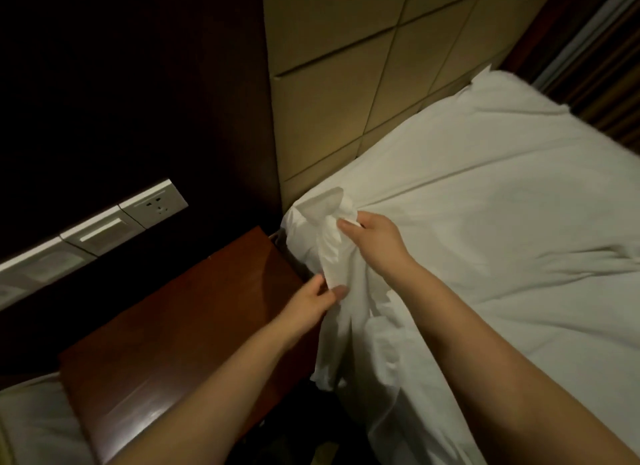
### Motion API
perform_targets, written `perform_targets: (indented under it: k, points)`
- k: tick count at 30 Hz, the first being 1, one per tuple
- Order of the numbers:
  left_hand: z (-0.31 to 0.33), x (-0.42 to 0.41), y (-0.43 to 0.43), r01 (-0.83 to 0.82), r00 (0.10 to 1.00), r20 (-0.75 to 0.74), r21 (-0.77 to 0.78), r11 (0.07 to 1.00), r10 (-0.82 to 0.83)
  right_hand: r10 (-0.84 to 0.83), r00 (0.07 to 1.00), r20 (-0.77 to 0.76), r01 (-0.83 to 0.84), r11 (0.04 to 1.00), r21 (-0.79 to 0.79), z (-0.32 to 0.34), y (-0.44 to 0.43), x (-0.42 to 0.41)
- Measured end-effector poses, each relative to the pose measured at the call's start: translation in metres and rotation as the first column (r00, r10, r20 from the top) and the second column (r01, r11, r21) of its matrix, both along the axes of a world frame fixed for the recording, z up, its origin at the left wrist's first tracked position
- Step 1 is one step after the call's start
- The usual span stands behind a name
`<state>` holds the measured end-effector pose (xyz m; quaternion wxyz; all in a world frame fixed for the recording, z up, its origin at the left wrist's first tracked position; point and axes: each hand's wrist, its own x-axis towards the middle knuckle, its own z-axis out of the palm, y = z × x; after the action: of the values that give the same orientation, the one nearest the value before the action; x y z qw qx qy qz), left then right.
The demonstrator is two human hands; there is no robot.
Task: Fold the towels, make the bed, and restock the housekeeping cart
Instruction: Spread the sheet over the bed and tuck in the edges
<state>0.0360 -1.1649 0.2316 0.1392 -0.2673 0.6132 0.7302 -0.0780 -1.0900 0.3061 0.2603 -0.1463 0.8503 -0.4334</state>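
A white bed sheet covers the mattress on the right, and its loose corner hangs bunched at the head-end corner of the bed. My right hand pinches the gathered sheet on top of that corner. My left hand grips the hanging fold of the same sheet lower down, beside the mattress edge. The sheet lies mostly flat, with long wrinkles running away from the corner.
A reddish wooden nightstand stands directly left of the bed corner. A dark wall panel with white sockets and switches is behind it. A padded beige headboard backs the bed. Another white bed shows at bottom left.
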Motion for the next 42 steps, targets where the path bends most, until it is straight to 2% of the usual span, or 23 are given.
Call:
perform_targets:
  k: [5, 9, 11, 13, 19, 23, 26, 28, 30, 33, 36, 40, 42]
  points:
    - [0.013, -0.012, -0.004, 0.048, 0.999, -0.021, -0.096, 0.994, -0.05, -0.063, 0.998, -0.022, 0.062, 0.997, -0.05, 0.036, -0.009, -0.008]
    - [0.034, -0.018, -0.018, 0.138, 0.99, -0.013, 0.016, 0.99, -0.138, 0.015, 0.999, -0.043, -0.017, 0.999, -0.044, 0.066, -0.01, -0.008]
    - [0.046, -0.025, -0.029, 0.116, 0.991, -0.076, 0.128, 0.985, -0.107, 0.079, 0.995, -0.056, -0.079, 0.997, 0.0, 0.078, -0.009, -0.006]
    - [0.058, -0.032, -0.04, 0.131, 0.983, -0.15, 0.163, 0.978, -0.107, 0.104, 0.991, -0.079, -0.101, 0.994, 0.037, 0.087, -0.008, -0.005]
    - [0.065, -0.035, -0.056, 0.237, 0.962, -0.112, -0.098, 0.967, -0.247, 0.028, 0.994, -0.105, -0.028, 1.0, -0.003, 0.102, 0.001, -0.005]
    - [0.051, -0.019, -0.051, 0.386, 0.918, 0.013, -0.258, 0.886, -0.397, -0.019, 0.995, -0.094, 0.015, 0.999, -0.045, 0.108, 0.004, -0.006]
    - [0.045, -0.013, -0.053, 0.31, 0.943, -0.021, -0.313, 0.898, -0.333, -0.027, 0.993, -0.111, 0.021, 0.998, -0.055, 0.108, 0.006, -0.007]
    - [0.043, -0.009, -0.064, 0.269, 0.952, -0.039, -0.359, 0.894, -0.303, -0.095, 0.986, -0.138, 0.087, 0.994, -0.067, 0.104, 0.008, -0.01]
    - [0.04, -0.005, -0.08, 0.269, 0.956, 0.02, -0.449, 0.852, -0.292, -0.194, 0.959, -0.206, 0.184, 0.981, -0.064, 0.099, 0.009, -0.016]
    - [0.035, 0.011, -0.106, 0.336, 0.939, 0.156, -0.591, 0.734, -0.305, -0.327, 0.894, -0.306, 0.322, 0.944, -0.068, 0.099, 0.012, -0.027]
    - [0.032, 0.037, -0.123, 0.308, 0.951, 0.207, -0.606, 0.733, -0.229, -0.37, 0.861, -0.35, 0.375, 0.925, -0.057, 0.101, 0.018, -0.039]
    - [0.058, 0.058, -0.128, 0.061, 0.997, 0.076, -0.655, 0.753, -0.015, -0.343, 0.863, -0.371, 0.359, 0.933, -0.027, 0.095, 0.024, -0.041]
    - [0.077, 0.068, -0.124, -0.037, 0.999, -0.016, -0.667, 0.744, 0.035, -0.287, 0.887, -0.362, 0.318, 0.948, 0.028, 0.092, 0.028, -0.037]
